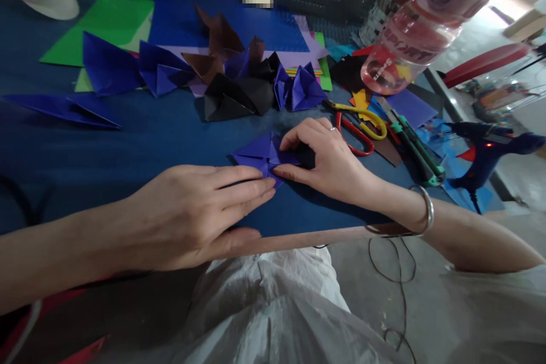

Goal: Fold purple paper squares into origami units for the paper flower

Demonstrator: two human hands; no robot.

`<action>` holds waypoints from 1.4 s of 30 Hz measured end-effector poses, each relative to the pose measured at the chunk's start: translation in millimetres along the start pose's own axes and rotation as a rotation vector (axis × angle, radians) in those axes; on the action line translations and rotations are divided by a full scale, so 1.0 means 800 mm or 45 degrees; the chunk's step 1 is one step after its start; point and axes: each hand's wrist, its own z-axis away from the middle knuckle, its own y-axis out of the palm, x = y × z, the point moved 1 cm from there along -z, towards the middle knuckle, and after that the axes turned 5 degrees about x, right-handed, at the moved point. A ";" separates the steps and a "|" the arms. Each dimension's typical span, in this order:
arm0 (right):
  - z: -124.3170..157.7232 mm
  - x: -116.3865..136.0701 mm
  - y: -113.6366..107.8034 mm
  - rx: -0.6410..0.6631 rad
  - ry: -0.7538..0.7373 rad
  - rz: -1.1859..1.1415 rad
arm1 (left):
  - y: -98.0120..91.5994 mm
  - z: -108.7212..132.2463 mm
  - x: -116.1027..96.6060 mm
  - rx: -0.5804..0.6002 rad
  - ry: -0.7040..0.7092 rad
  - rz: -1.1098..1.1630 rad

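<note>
A small folded purple paper (252,151) lies flat on the dark blue tabletop near its front edge. My left hand (205,207) rests with its fingers stretched out, the tips pressing on the paper's lower edge. From the right, my right hand (322,162) bends its thumb and fingers onto the paper and grips its right part, which they partly hide. Beyond the hands stand folded purple paper pieces (307,88), a folded black paper piece (239,96) and folded brown paper pieces (224,37).
Red-and-yellow-handled scissors (355,144) and a green cutter (420,151) lie to the right. Past them are a glue gun (486,151) with a lit red light and a pink water bottle (413,40). Green sheets (111,25) and a blue sheet (179,17) lie behind.
</note>
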 end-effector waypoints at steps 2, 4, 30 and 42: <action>0.000 -0.001 -0.001 0.008 0.002 -0.014 | -0.001 -0.001 0.000 0.001 -0.015 0.008; 0.001 -0.003 -0.003 0.023 -0.019 -0.047 | -0.001 -0.001 -0.001 0.013 -0.020 0.005; -0.003 -0.033 -0.023 0.235 -0.231 -0.330 | 0.001 0.005 0.001 0.019 -0.048 0.113; -0.003 -0.032 -0.017 0.164 -0.221 -0.288 | -0.001 0.004 0.002 0.029 -0.035 0.092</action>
